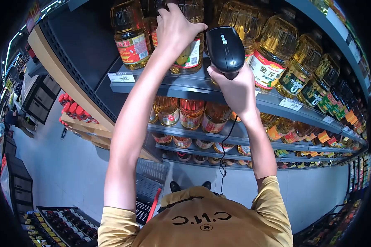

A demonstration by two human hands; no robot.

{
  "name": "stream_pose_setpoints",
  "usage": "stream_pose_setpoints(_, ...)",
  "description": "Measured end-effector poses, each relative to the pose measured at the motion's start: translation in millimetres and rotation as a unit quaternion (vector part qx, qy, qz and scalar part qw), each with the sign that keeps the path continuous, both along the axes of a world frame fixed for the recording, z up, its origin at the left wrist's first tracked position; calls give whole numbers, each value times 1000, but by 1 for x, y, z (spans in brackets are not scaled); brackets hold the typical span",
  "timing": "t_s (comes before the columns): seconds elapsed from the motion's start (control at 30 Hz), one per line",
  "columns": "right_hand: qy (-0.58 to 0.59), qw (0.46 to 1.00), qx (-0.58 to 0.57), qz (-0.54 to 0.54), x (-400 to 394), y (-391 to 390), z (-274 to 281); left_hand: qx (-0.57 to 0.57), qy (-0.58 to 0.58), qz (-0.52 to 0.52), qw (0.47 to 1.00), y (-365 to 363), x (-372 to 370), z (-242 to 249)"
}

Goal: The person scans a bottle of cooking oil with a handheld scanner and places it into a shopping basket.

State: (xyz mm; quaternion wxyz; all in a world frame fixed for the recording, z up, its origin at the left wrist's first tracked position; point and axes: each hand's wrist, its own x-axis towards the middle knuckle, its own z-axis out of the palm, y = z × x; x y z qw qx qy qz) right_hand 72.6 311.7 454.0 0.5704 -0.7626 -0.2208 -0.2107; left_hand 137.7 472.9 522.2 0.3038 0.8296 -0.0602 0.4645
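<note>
My right hand (239,82) grips a black barcode scanner (225,49) by its handle, with the thumb on the near left side. A black cord (227,140) hangs down below it. My left hand (175,31), thumb and fingers apart, is over the cooking oil bottles on the top shelf; whether it touches one is hard to tell. Beneath its wrist stands an oil bottle with a green and yellow label (189,53). Just left of it is an oil bottle with a red label and barcode (132,49).
More oil bottles (272,61) line the top shelf to the right, and several lower shelves (210,136) hold others. Price tags (121,77) run along the shelf edge. A grey basket with a red edge (148,197) is by my legs. Red-lidded jars (74,109) stand at left.
</note>
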Motion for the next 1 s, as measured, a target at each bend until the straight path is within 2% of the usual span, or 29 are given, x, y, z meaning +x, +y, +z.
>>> stream_pose_setpoints(0.17,13,1000,0,3,1,-4,-7,-12,57,-17,998,7,11,-1)
stream_pose_setpoints(0.27,-43,999,-12,0,3,-5,-12,39,36,25,998,18,23,-6)
stream_pose_setpoints(0.4,-101,994,-39,-11,1,-6,-12,7,36,-59,998,39,30,-5)
stream_pose_setpoints(0.47,-48,998,-27,0,-9,-5,-5,-10,39,-107,993,48,28,-3)
stream_pose_setpoints(0.53,-43,998,-37,-8,-9,-4,-5,-42,40,-207,977,51,19,4)
stream_pose_setpoints(0.67,-9,999,-27,-18,-8,0,-9,-36,75,-317,945,71,20,12)
stream_pose_setpoints(0.83,-9,999,-42,1,-7,-2,-14,-90,122,-366,918,91,27,10)
stream_pose_setpoints(0.93,0,1000,-26,8,-10,-2,-14,-76,141,-363,918,98,29,12)
stream_pose_setpoints(1.0,3,1000,-20,20,-13,-1,-11,-115,163,-405,892,101,31,11)
